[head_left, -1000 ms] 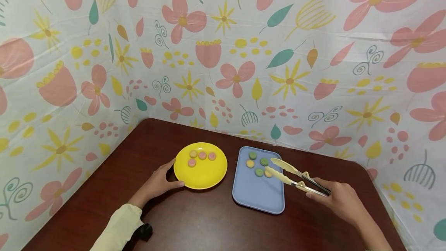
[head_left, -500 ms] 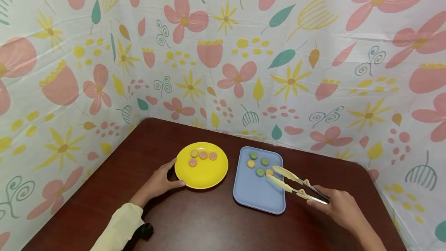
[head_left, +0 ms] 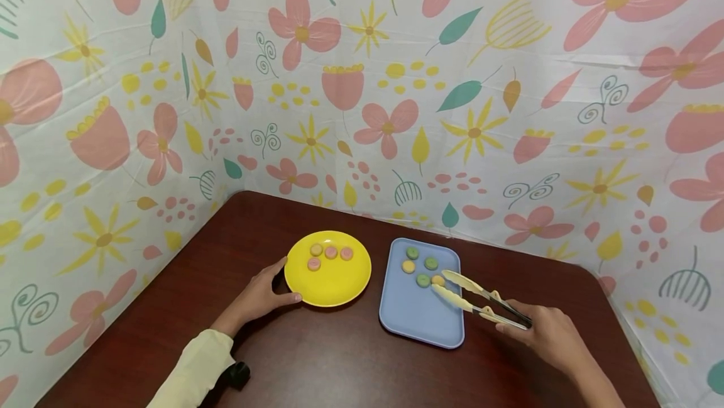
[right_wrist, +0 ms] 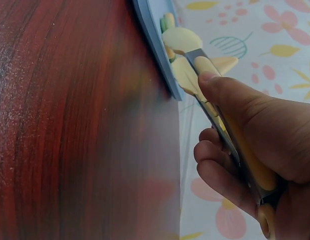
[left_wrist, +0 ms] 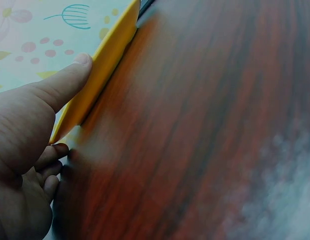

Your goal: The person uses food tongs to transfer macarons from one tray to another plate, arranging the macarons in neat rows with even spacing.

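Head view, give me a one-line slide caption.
Right hand closes tongs around a yellow cookie on the blue tray; left hand steadies yellow plate.

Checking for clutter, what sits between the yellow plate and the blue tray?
Nothing: the head view shows only bare table between yellow plate and blue tray.

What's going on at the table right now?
A person's right hand holds tongs over the blue tray, tips on either side of a yellow cookie. Three green cookies and another yellow one lie beside it. The left hand steadies the yellow plate, which holds four pinkish cookies.
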Available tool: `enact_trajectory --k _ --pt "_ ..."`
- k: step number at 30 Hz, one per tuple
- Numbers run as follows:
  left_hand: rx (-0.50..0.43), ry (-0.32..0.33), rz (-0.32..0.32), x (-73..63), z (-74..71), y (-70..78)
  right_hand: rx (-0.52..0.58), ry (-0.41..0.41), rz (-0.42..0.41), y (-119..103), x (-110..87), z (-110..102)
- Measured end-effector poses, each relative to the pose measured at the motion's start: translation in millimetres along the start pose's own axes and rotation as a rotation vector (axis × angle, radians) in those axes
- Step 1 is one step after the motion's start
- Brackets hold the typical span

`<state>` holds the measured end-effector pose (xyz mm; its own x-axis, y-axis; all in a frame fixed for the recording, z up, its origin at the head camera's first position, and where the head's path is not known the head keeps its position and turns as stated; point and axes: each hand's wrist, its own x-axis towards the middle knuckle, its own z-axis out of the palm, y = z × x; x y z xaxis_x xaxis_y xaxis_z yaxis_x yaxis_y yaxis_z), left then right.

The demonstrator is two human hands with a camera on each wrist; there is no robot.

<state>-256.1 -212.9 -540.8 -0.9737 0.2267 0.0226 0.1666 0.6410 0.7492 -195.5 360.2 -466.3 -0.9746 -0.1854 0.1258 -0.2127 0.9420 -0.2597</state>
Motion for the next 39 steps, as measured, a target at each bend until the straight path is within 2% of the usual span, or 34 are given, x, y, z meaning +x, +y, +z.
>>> enact_trajectory --k 11,18,29,39 --pt "0.010 0.005 -0.003 -0.8 -0.3 1.5 -0.021 -0.002 -0.026 -2.9 1.4 -1.7" --pt "0.009 0.003 0.000 -1.1 0.4 1.7 -0.016 -0.028 -0.014 -5.9 1.5 -2.2" --pt "0.012 0.003 -0.008 -1.4 -0.3 2.2 0.008 -0.018 -0.003 -2.0 1.9 2.2" --pt "-0.005 0.003 0.006 -1.4 -0.7 2.3 0.042 0.033 -0.004 -2.7 -0.2 0.8"
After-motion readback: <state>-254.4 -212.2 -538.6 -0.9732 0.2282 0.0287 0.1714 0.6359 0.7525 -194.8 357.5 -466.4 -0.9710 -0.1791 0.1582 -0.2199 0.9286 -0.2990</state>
